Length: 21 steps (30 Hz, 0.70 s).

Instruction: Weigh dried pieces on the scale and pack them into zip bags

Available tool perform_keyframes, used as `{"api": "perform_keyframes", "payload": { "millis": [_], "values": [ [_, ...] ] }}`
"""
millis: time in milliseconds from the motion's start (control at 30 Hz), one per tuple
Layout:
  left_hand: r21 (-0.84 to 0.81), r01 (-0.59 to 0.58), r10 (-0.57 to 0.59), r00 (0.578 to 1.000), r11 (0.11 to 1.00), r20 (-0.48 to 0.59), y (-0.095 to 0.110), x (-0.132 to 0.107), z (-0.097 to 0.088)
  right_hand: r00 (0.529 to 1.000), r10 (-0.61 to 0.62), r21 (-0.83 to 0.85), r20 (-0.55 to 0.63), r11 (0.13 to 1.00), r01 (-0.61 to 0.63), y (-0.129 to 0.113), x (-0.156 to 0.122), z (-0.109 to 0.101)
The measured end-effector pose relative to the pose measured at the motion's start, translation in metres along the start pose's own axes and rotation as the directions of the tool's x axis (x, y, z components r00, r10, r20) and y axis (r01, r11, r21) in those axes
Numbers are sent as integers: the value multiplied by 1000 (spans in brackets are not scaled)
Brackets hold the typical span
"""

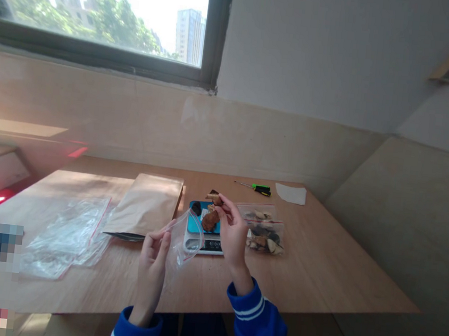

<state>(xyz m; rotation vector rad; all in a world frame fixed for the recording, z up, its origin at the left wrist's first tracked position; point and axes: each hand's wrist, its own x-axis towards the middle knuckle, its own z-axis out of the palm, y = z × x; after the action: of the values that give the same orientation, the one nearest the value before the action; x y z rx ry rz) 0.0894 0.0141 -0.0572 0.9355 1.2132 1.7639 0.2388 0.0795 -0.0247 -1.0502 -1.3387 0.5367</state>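
My left hand (152, 267) is raised over the wooden table (318, 269), its fingers pinching the mouth of an empty clear zip bag (187, 239) that hangs open. My right hand (231, 233) is lifted beside it, fingers closed on a small brown piece (216, 198) held above a blue kitchen scale (204, 232). On the scale lie a brown chunk (210, 221) and a dark piece (197, 207). Just right of my right hand lie filled zip bags (265, 234) holding mixed brown, dark and pale pieces.
A brown paper pouch (146, 205) lies left of the scale, with a stack of empty clear zip bags (69, 234) further left. A green-handled screwdriver (257, 188) and a white paper (290, 194) lie at the table's far edge. A window is above the wall ledge.
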Motion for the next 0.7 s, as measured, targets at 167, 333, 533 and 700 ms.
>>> {"api": "perform_keyframes", "payload": {
  "millis": [167,333,533,700],
  "values": [
    [-54,11,-10,1000,998,18,1,-2,3,959,-155,-19,239,986,164,-24,-14,6],
    [-167,54,-55,998,984,-5,-1,-3,-2,864,-307,-136,399,912,387,-24,-13,-10],
    [-219,64,-71,997,974,-23,4,-5,-2,755,-292,-204,587,849,488,-37,-9,-23],
    [-273,90,-102,994,958,-27,8,-4,-4,880,-155,-244,448,926,287,-1,1,-22]
  ]
}}
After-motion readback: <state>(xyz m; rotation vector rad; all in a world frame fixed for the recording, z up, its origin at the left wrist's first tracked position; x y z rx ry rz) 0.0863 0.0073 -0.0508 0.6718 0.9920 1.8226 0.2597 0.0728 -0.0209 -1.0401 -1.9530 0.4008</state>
